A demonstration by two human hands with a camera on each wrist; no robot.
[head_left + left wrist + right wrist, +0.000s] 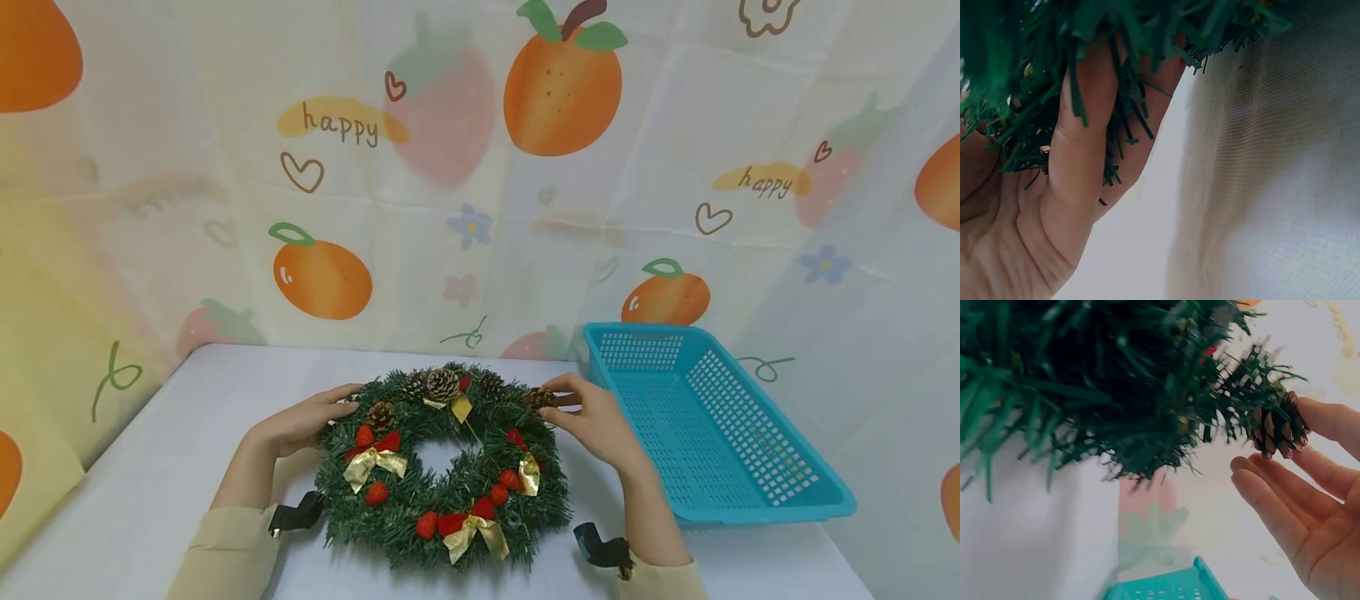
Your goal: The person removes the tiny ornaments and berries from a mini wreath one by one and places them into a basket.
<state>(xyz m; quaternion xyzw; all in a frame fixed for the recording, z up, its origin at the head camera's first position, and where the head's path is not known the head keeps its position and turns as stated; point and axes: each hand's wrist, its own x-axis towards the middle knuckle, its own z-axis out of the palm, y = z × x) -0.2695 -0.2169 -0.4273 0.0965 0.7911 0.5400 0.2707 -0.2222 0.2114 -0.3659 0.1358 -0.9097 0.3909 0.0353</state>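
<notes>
A green Christmas wreath (442, 533) with gold and red bows, red berries and pine cones is tilted up a little over the white table. My left hand (307, 421) grips its upper left edge, and in the left wrist view the fingers (1082, 162) curl in among the green needles. At the upper right edge my right hand (592, 421) pinches a brown pine cone (1280, 428) between thumb and forefinger. The other fingers of that hand (1272, 500) stretch out below the cone. Needles of the wreath (1116, 394) reach right up to the cone.
A turquoise plastic basket (813, 454) with perforated walls stands on the right side of the white table (127, 500). Behind the table hangs a cloth (450, 275) printed with oranges and strawberries. A black strap mount sits at each wrist.
</notes>
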